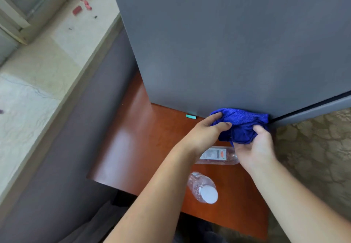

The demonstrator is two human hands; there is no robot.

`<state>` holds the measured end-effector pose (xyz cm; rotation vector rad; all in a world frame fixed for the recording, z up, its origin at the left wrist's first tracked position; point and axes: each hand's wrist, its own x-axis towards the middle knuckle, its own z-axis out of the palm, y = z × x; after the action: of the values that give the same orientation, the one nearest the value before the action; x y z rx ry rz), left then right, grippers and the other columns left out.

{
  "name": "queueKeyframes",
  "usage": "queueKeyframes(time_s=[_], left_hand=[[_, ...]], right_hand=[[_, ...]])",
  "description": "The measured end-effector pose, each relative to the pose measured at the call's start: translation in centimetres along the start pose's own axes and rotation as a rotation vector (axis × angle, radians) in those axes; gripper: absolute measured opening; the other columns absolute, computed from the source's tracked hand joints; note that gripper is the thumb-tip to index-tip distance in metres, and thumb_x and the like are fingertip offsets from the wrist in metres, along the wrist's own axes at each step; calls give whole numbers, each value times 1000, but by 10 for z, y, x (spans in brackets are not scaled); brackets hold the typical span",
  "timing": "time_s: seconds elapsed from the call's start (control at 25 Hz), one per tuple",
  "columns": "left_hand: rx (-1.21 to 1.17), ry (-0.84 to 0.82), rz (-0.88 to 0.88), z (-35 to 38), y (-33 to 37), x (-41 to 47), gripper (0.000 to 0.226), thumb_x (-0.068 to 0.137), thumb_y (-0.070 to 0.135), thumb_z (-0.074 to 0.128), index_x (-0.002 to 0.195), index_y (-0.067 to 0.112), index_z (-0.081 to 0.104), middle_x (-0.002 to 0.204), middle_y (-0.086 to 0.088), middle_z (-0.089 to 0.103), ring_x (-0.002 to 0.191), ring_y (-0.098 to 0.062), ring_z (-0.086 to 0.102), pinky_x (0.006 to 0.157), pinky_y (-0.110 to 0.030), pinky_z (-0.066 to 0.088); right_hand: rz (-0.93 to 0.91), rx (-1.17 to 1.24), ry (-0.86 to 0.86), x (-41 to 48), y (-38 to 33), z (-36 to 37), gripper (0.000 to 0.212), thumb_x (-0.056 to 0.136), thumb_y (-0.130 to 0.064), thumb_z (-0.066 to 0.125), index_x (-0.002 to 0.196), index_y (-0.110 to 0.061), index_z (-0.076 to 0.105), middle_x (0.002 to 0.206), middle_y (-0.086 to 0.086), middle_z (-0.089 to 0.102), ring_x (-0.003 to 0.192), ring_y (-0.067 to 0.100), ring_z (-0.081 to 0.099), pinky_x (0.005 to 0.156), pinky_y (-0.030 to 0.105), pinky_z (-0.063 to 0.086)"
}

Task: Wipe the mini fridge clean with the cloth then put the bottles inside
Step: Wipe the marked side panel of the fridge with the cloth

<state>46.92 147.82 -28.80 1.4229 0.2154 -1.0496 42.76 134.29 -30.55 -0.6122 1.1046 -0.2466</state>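
You grip the blue cloth (241, 123) with left hand (207, 130) and right hand (254, 147), bunched against the mini fridge (228, 52) at its lower corner. Wiping looks in progress, not finished. The labelled bottle (218, 155) and the capped bottle (203, 187) lie on the table (133, 147), not yet inside.

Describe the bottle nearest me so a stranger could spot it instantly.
Find the grey mini fridge on the reddish wooden table. The near bottle is toward the table's front edge. Its round white cap faces the camera, while the other bottle, closer to the fridge, shows a white label.
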Motion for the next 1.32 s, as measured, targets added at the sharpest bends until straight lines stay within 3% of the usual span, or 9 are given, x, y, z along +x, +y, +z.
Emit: queueKeyframes(time_s=[0.08,0.2,0.36,0.52,0.64,0.8,0.96,1.16,1.32], left_hand=[[-26,14,-34,-19,-6,6,61,86,35,72,145,32,56,141,-2,65,128,-17,61,112,-32,45],[-65,41,-61,-49,-16,14,62,81,35,69,142,30,58,136,2,67,122,-13,63,103,-30,49],[-98,97,-51,-90,-21,14,44,95,17,60,137,25,62,131,4,66,118,-11,62,95,-25,50],[-114,169,-16,-127,-20,7,39,95,15,59,132,27,66,123,4,69,113,-11,64,93,-25,51],[-149,237,18,-148,-20,1,36,94,14,59,126,29,69,129,0,71,119,-13,65,95,-27,52],[-189,292,60,-164,-18,-6,39,87,26,62,125,32,69,128,3,73,120,-12,67,96,-30,54],[-197,292,63,-163,-15,-13,40,93,28,64,132,30,64,126,6,73,118,-12,68,96,-30,54],[-168,178,28,-124,2,-13,43,96,28,63,139,28,59,127,5,71,112,-13,69,97,-32,53],[-111,114,0,-74,13,-1,39,92,31,66,130,25,64,121,4,72,108,-15,69,97,-34,53]], right_hand=[[9,4,52,9,18,8,37,106,-18,39,127,-6,67,134,15,70,125,29,67,105,39,54],[49,20,101,23,42,21,39,104,-17,40,132,-8,66,133,13,71,124,28,67,105,38,54],[97,23,133,27,76,49,40,103,-20,40,132,-11,66,129,12,73,119,29,70,109,43,52],[139,5,89,21,105,77,42,103,-21,39,134,-9,65,130,15,72,120,32,70,107,44,53],[165,-6,36,15,120,96,43,103,-21,38,135,-7,64,130,17,72,121,34,68,110,47,51],[178,-35,-46,6,130,109,42,104,-19,39,135,-4,63,131,18,72,122,34,68,111,47,50],[197,-78,-111,-7,123,110,38,104,-16,45,135,-3,65,130,16,73,122,30,69,106,41,54],[192,-17,-46,-11,87,84,37,104,-18,49,134,-3,65,130,18,72,121,33,69,104,42,55],[165,8,6,-5,46,48,37,104,-16,50,135,-1,65,129,19,72,122,33,69,106,44,54]])
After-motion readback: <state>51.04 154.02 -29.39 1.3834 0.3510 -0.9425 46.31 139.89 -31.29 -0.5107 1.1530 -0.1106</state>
